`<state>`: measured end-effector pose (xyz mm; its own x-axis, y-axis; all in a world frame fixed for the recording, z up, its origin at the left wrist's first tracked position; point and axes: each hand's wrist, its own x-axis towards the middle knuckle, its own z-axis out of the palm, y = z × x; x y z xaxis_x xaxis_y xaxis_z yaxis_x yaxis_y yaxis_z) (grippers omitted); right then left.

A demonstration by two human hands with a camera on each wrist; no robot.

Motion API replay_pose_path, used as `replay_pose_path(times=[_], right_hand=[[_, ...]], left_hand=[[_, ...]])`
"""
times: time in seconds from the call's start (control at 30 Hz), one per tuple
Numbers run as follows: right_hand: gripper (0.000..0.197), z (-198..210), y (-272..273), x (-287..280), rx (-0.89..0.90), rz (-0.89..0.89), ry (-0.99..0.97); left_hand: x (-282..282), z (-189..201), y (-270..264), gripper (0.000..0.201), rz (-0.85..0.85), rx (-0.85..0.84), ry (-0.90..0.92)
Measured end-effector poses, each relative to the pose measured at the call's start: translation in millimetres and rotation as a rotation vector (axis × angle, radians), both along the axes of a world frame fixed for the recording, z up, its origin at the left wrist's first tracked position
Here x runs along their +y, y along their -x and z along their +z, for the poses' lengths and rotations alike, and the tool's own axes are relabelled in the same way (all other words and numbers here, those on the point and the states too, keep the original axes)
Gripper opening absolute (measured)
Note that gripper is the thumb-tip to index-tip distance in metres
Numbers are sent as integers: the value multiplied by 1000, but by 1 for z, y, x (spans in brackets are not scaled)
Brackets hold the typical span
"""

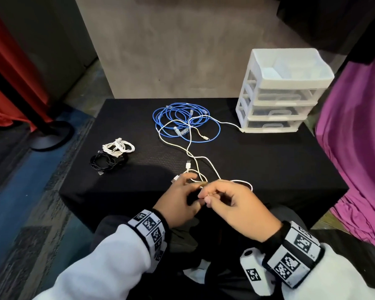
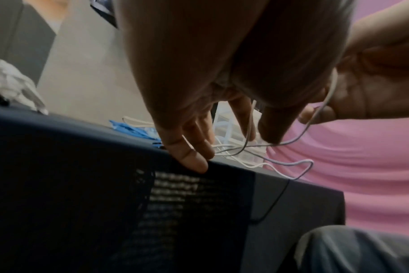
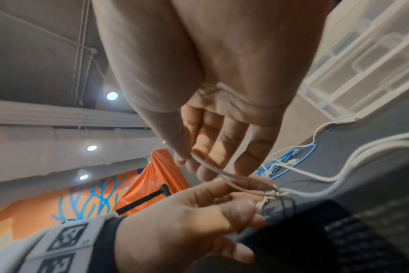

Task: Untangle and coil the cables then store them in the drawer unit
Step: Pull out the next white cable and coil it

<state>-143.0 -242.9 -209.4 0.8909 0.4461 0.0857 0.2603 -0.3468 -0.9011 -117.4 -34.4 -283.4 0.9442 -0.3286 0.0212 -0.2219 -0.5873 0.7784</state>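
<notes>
A long white cable (image 1: 204,157) runs from the tangled blue cable (image 1: 182,122) forward to the front edge of the black table (image 1: 268,169). There my left hand (image 1: 193,187) and right hand (image 1: 206,197) meet, each pinching a strand of it. In the right wrist view the right hand's fingers (image 3: 213,158) hold the white cable (image 3: 315,177) just above the left hand (image 3: 187,221), where the strands knot together. The white strand (image 2: 299,162) loops past the left fingers (image 2: 194,147) in the left wrist view. The white drawer unit (image 1: 284,92) stands at the back right, drawers closed.
A coiled white cable (image 1: 118,147) and a coiled black cable (image 1: 107,162) lie side by side at the table's left. Purple cloth (image 1: 355,137) hangs close on the right. A red drape and a black stand base (image 1: 50,135) are on the floor to the left.
</notes>
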Motion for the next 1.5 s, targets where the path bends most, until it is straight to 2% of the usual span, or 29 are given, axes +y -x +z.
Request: replay_pose_path(times=[0.1, 0.17, 0.23, 0.3, 0.4, 0.47, 0.57, 0.7, 0.77, 0.87, 0.9, 1.0, 1.03, 1.1, 1.17, 1.2, 1.3, 1.37, 1.43, 1.5], right_hand=[[17, 4, 2, 5, 75, 5, -115], [20, -7, -7, 4, 43, -89, -114], [28, -27, -21, -1, -72, -159, 159], [37, -47, -32, -3, -115, -111, 409], [39, -64, -40, 2, -62, -97, 455], [44, -68, -46, 4, -44, -124, 491], [64, -66, -53, 2, -31, -136, 625], [107, -53, -44, 9, 57, -90, 451], [112, -47, -36, 17, 80, -8, 392], [100, -43, -27, 29, 175, 82, 285], [87, -44, -27, 32, 155, 72, 280], [27, -49, -32, 34, 68, -43, 284], [18, -50, -35, 33, 77, -69, 278], [17, -52, -38, 30, 78, -126, 291], [29, -54, -43, 27, 24, -203, 317], [32, -53, -46, 26, 27, -189, 314], [29, -47, -56, 31, 165, 37, 256], [30, -48, -60, 35, 277, 96, 144], [26, -50, -64, 41, 421, 93, -78], [10, -48, -65, 46, 479, 16, -198]], left_hand=[[-6, -3, 2, 22, 33, 20, 143], [-9, 1, 5, 24, 126, 7, 254], [-10, 7, 9, 37, 217, 36, 371], [-8, 9, 11, 40, 290, 53, 470], [-3, 14, 12, 47, 391, 101, 559], [1, 18, 12, 48, 497, 120, 727], [11, 30, 11, 44, 646, 149, 1035], [27, 37, 7, 44, 669, 170, 1108], [26, 38, 9, 44, 658, 206, 1114], [19, 41, 12, 45, 635, 255, 1164], [17, 43, 12, 47, 630, 284, 1187], [15, 51, 13, 56, 619, 376, 1245], [16, 53, 13, 58, 616, 390, 1259], [18, 57, 14, 59, 607, 404, 1286], [19, 62, 16, 59, 591, 427, 1290], [20, 64, 17, 58, 585, 447, 1285], [20, 69, 20, 56, 550, 510, 1262], [20, 70, 22, 57, 520, 525, 1252], [20, 70, 22, 59, 512, 528, 1267], [23, 73, 21, 58, 519, 529, 1259]])
